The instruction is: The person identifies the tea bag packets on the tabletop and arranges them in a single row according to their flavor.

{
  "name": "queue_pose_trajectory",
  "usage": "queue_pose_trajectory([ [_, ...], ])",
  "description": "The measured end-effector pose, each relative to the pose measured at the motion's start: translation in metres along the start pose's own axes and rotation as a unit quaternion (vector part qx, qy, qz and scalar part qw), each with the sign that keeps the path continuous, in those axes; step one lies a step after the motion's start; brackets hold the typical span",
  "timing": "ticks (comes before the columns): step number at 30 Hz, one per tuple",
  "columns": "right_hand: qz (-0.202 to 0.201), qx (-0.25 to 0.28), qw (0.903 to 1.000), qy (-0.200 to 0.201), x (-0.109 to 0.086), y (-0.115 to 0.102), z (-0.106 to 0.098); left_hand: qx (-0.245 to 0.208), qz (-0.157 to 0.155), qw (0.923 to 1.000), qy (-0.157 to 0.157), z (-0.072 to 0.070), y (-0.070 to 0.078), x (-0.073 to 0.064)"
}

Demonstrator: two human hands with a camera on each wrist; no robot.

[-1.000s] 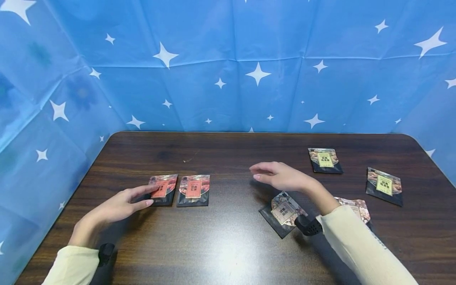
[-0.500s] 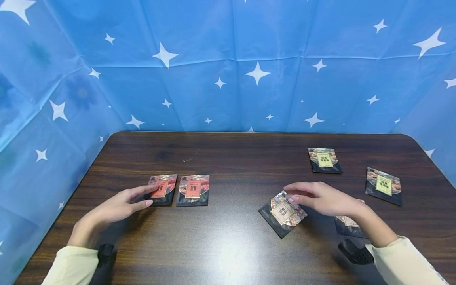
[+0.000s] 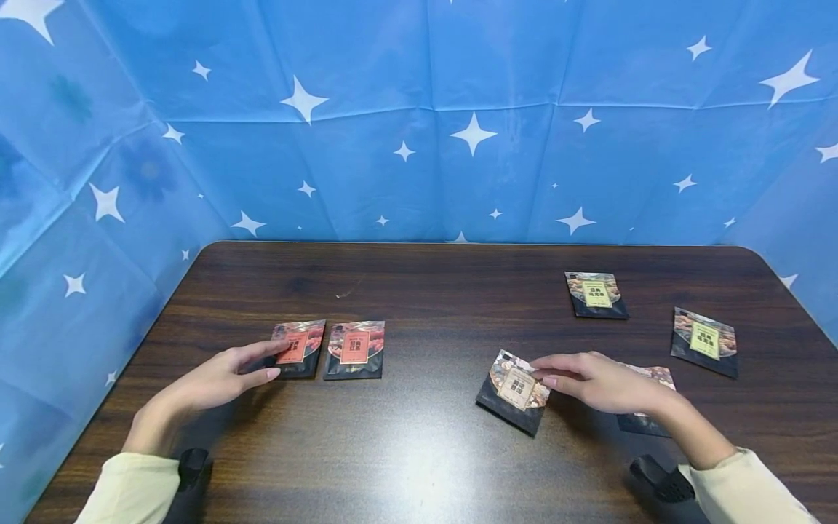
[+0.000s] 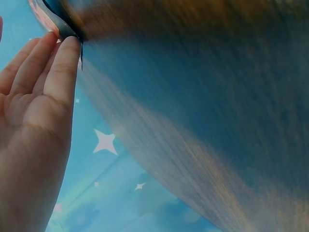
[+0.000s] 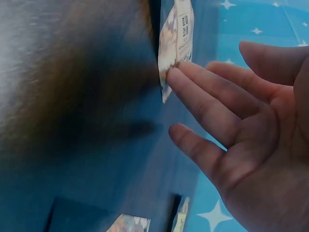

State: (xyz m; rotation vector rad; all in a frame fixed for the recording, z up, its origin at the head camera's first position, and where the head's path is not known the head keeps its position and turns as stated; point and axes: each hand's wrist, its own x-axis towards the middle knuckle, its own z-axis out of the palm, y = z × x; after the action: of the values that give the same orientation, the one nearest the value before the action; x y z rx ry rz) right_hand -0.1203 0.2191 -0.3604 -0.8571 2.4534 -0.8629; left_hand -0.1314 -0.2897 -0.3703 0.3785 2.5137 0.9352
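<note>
Two flat red-label foil packets (image 3: pixel 327 349) are sitting paired by your flat left hand (image 3: pixel 222 378); your right hand (image 3: pixel 599 380), fingers straight, is touching the beige-label foil packet (image 3: pixel 514 390), others waiting beyond.

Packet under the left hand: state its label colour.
Orange-red label on the packet, clearest in the head view.

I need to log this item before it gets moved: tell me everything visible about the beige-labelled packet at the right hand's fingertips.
The packet is a small flat glossy pouch, black with a food photo and a beige square label of dark characters. It lies skewed on the dark wood table, its near edge black. The right hand touches its right edge with straight fingers. No other packet touches it.
</note>
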Motion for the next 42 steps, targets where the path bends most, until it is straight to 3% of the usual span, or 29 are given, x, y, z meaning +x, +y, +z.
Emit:
queue_pose_trajectory([
  [7, 0.001, -0.007, 1.0, 0.005, 0.011, -0.001, -0.002, 0.003, -0.003, 1.0, -0.002, 0.0, 0.002, 0.001],
  [13, -0.016, -0.007, 0.9996, 0.022, 0.008, -0.003, 0.0, -0.006, -0.001, 1.0, -0.005, -0.001, 0.003, 0.001],
  [18, -0.042, 0.026, 0.9988, 0.0, 0.0, -0.003, 0.005, -0.007, 0.002, 1.0, -0.002, -0.001, 0.002, 0.001],
  [23, -0.044, 0.041, 0.9979, -0.025, -0.005, -0.001, 0.01, -0.005, 0.002, 1.0, 0.0, -0.002, 0.001, 0.0],
  [30, -0.046, 0.029, 0.9984, -0.014, -0.003, 0.0, 0.016, -0.006, -0.001, 1.0, -0.002, -0.002, 0.002, 0.0],
  [36, -0.028, 0.016, 0.9994, -0.013, 0.008, -0.006, 0.019, -0.004, -0.001, 1.0, -0.004, -0.001, 0.002, -0.001],
  [42, -0.015, 0.009, 0.9997, -0.018, 0.037, -0.02, 0.022, 0.003, 0.002, 1.0, -0.004, -0.001, 0.003, -0.002],
])
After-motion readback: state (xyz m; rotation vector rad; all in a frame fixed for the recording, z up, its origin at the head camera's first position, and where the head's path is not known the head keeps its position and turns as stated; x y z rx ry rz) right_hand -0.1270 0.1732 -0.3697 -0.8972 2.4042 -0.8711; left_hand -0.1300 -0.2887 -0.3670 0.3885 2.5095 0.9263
